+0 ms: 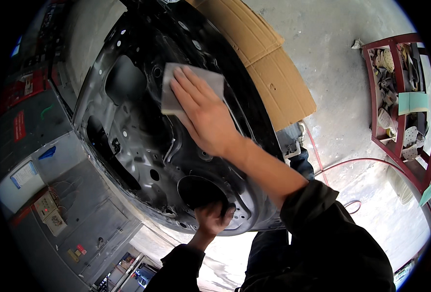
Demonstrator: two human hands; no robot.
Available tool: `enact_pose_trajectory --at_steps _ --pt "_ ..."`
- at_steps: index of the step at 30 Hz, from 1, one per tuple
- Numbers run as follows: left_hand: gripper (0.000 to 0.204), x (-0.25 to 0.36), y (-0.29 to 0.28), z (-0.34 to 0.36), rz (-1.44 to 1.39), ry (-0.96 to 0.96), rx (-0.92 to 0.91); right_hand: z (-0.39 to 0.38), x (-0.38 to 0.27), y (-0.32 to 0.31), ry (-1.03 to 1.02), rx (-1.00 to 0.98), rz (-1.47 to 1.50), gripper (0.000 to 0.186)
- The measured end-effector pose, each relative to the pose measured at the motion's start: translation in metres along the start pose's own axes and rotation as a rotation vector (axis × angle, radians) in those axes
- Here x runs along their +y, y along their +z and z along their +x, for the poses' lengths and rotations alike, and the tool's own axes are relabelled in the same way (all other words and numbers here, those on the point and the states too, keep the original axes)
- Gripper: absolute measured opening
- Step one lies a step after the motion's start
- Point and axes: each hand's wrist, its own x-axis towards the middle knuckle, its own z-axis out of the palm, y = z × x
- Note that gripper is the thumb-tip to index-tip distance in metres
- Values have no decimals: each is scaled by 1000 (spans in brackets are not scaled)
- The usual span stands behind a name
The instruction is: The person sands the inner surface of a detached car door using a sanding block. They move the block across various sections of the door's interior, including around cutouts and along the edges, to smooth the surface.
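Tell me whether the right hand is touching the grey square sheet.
Touching: the head view shows the right hand laid over the grey square sheet, its fingers extended flat against it.

One sheet (210, 79), one car panel (140, 138)

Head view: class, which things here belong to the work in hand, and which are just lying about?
In use:
- gray sheet under the right hand
- black metal panel, left hand at its round opening
- cardboard, perhaps padding

Apparently lying about:
- red hose
- dark red rack
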Motion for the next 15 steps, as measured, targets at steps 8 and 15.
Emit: enact_pose_trajectory --at_steps 8,15 --pt "38 -7 -6 -2 3 40 -31 -90 -52 -33 215 -181 58 70" --pt "44 -7 -5 -6 -46 -7 -35 -17 -2 2 130 66 -45 68"
